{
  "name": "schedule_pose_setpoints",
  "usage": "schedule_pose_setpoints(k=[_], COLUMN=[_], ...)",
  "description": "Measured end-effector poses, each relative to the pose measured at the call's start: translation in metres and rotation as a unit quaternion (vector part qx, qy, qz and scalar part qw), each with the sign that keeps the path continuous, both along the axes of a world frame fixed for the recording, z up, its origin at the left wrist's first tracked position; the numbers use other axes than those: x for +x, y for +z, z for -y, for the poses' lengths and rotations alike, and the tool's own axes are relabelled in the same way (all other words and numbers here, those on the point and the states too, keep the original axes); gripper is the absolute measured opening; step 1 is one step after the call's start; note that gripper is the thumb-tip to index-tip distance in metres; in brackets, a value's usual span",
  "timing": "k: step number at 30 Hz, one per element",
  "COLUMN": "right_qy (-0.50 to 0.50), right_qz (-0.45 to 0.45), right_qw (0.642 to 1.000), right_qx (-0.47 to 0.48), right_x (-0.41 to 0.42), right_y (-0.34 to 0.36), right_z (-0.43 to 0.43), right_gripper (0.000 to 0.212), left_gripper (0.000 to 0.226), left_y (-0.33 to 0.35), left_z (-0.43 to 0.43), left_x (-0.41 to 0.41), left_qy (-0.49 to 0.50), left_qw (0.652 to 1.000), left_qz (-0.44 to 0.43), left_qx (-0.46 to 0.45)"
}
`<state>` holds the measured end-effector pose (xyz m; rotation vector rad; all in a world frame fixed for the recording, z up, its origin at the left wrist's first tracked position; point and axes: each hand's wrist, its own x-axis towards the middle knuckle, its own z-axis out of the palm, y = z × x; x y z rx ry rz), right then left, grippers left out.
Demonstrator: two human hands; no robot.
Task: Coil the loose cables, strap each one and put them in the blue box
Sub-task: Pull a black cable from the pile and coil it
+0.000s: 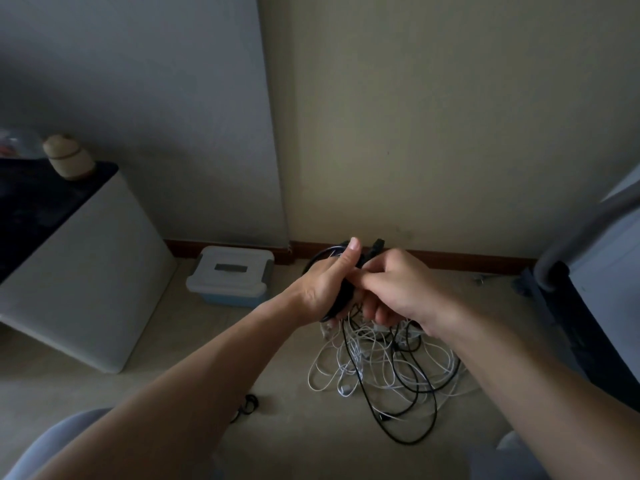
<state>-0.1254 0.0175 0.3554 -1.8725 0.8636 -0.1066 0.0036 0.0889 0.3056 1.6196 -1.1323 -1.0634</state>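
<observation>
The left hand [323,289] is wrapped round a black cable coil [344,292], thumb standing up along its near side and the loops arching out past the knuckles toward the wall. The right hand [398,289] meets it from the other side, fingers curled under, thumb and forefinger pinching at the coil just beside the left thumb; a black plug end [378,244] sticks up above its knuckles. Both hands hang over the far edge of a pile of loose cables [384,362] — white and black strands tangled on the floor [284,344], with black tails running from the coil down into it. The blue box [228,296] sits to the left of the hands, against the skirting board [467,259], its white lid [232,268] on; bare floor lies between it and the pile. Left of the box the corner of a white cabinet [86,271] juts out, with a pale jar [67,157] on its dark top. On the right a dark frame [588,327] stands close beside the pile's edge. A small black loop [250,402] lies on the floor beside the left forearm, well apart from the tangle.
</observation>
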Motion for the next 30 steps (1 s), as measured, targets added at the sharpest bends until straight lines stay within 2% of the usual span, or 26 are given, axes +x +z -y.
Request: schedule_pose_setpoints(k=[3, 6, 8, 10, 14, 16, 19, 21, 24, 26, 28, 30], right_qy=[0.011, 0.008, -0.008, -0.019, -0.030, -0.037, -0.045, -0.048, -0.063, -0.072, -0.069, -0.064], right_qz=[-0.030, -0.076, -0.069, -0.035, 0.045, 0.049, 0.035, 0.034, 0.067, 0.076, 0.054, 0.012], right_qw=[0.993, 0.975, 0.980, 0.994, 0.995, 0.992, 0.992, 0.991, 0.988, 0.990, 0.996, 0.998], right_qx=[-0.112, -0.208, -0.187, -0.106, 0.080, 0.114, 0.114, 0.123, 0.127, 0.092, 0.019, -0.001], right_x=[-0.002, -0.004, -0.004, -0.003, -0.001, 0.004, 0.014, 0.020, 0.032, 0.045, 0.057, 0.067], right_y=[-0.004, -0.011, -0.016, -0.019, -0.028, -0.033, -0.042, -0.046, -0.051, -0.060, -0.073, -0.086], right_z=[0.008, 0.022, 0.022, 0.018, 0.013, 0.006, -0.006, -0.013, -0.023, -0.034, -0.044, -0.054], right_gripper=[0.041, 0.058, 0.069, 0.073, 0.051, 0.046, 0.048, 0.048, 0.049, 0.057, 0.063, 0.066], left_gripper=[0.090, 0.084, 0.082, 0.084, 0.076, 0.074, 0.093, 0.097, 0.088, 0.086, 0.073, 0.050], left_y=[0.008, 0.013, 0.015, 0.017, 0.019, 0.015, 0.005, 0.001, -0.001, -0.006, -0.015, -0.025], left_z=[-0.005, -0.006, -0.006, -0.008, -0.015, -0.020, -0.030, -0.039, -0.051, -0.061, -0.073, -0.086], left_x=[-0.001, 0.002, 0.005, 0.009, 0.012, 0.014, 0.020, 0.025, 0.031, 0.035, 0.041, 0.053], left_qy=[-0.047, -0.083, -0.108, -0.121, -0.133, -0.118, -0.081, -0.063, -0.023, 0.018, 0.052, 0.083], left_qw=[0.999, 0.994, 0.990, 0.986, 0.973, 0.972, 0.978, 0.981, 0.986, 0.989, 0.982, 0.966], left_qz=[0.017, 0.075, 0.088, 0.116, 0.189, 0.199, 0.182, 0.174, 0.155, 0.138, 0.167, 0.225], left_qx=[-0.015, -0.006, -0.001, 0.009, 0.026, 0.034, 0.058, 0.061, 0.049, 0.050, 0.067, 0.094])
